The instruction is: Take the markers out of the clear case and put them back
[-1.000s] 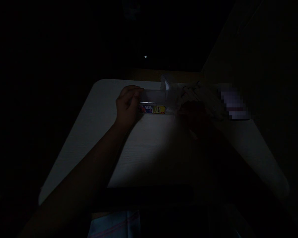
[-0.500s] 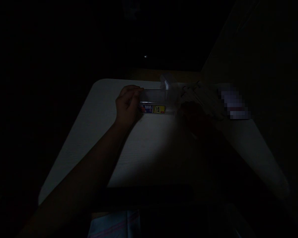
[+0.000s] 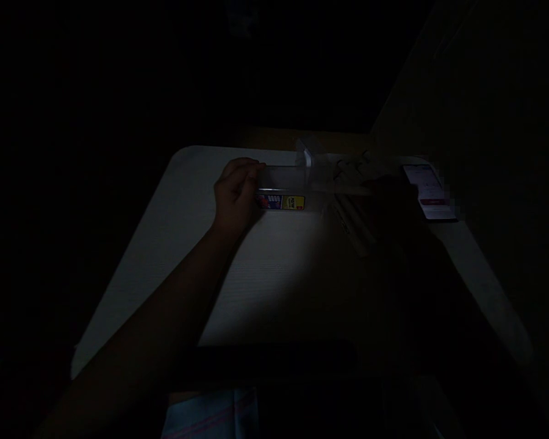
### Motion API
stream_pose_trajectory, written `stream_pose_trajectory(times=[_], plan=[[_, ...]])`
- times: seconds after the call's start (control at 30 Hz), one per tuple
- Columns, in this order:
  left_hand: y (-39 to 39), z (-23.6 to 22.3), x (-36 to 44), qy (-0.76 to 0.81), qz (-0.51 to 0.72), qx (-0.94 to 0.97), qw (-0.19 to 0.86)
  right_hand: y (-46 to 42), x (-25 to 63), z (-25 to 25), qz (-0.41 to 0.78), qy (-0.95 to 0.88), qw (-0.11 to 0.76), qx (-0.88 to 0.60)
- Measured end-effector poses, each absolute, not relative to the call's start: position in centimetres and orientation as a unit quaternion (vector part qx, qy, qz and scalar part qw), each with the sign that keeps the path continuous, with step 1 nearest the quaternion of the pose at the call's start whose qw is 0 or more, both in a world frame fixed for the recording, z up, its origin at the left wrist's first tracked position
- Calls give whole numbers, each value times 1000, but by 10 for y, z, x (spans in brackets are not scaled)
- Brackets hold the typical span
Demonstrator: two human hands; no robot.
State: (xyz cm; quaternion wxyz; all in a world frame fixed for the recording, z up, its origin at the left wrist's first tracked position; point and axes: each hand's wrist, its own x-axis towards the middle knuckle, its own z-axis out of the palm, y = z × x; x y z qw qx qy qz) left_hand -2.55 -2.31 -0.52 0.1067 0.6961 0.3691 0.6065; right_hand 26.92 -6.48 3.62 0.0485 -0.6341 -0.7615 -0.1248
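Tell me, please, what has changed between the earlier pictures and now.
The right hand has shifted rightward and slightly farther away over the table; it is too dark to tell what it took or released. The left hand still grips the clear container, and the phone lies where it was.

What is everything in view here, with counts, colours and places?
Table: one, white, middle
Clear box: one, transparent, table's far half, centre
Clear piece: one, transparent, box's right end
Label: one, blue, yellow and red, box's near side
Phone: one, dark with pale lit screen, table's far right
Slim items: several, greyish, too dark to count, between box and phone
Striped fabric: one, pale blue and pink, bottom edge
Left grip: one, bare hand, on box's left end
Right grip: one, shadowed, by the slim items
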Motion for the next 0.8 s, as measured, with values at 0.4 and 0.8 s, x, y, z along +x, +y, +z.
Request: stream_pose_trajectory(times=[0.4, 0.8], plan=[[-26, -2, -24, 382, 603, 692, 105, -68, 293, 33, -119, -618, 57, -775], [-25, -1, -25, 373, 607, 693, 113, -69, 293, 31, -34, -627, 134, -766]])
